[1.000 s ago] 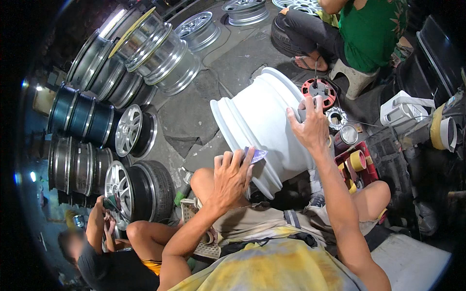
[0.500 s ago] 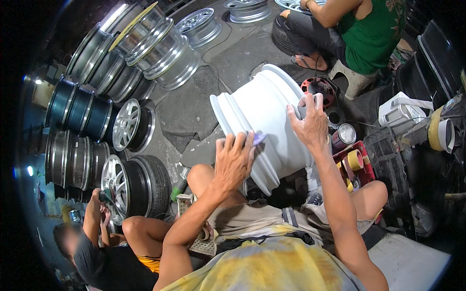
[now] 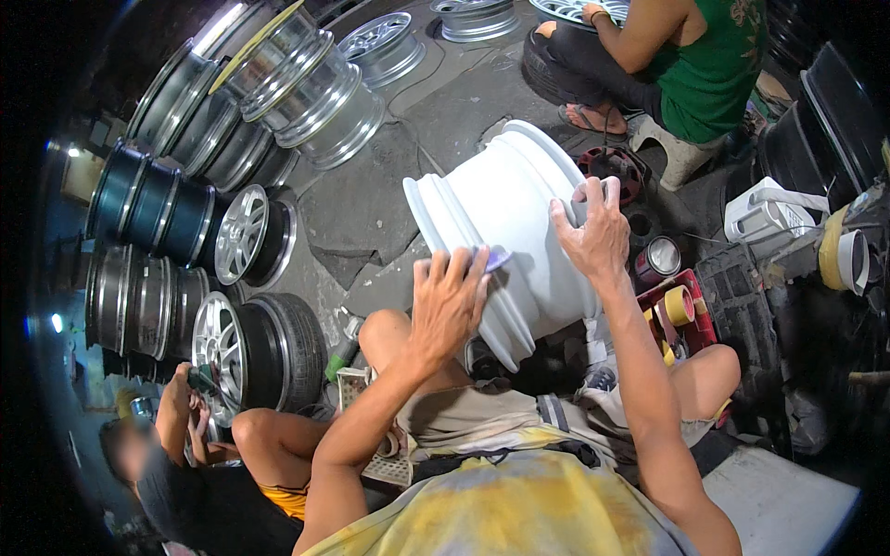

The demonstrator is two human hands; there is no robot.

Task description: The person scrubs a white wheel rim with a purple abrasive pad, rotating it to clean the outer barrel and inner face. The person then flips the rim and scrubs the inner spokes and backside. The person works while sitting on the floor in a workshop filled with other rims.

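left hand (image 3: 447, 301) now higher on white rim (image 3: 501, 204)

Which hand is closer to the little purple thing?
Left. The left hand holds the purple piece against the white wheel rim; the right hand is farther over, at the rim's right edge, not touching the purple piece.

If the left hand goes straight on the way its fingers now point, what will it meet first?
Most likely the white wheel: it lies directly ahead of the left hand, though depth is unclear.
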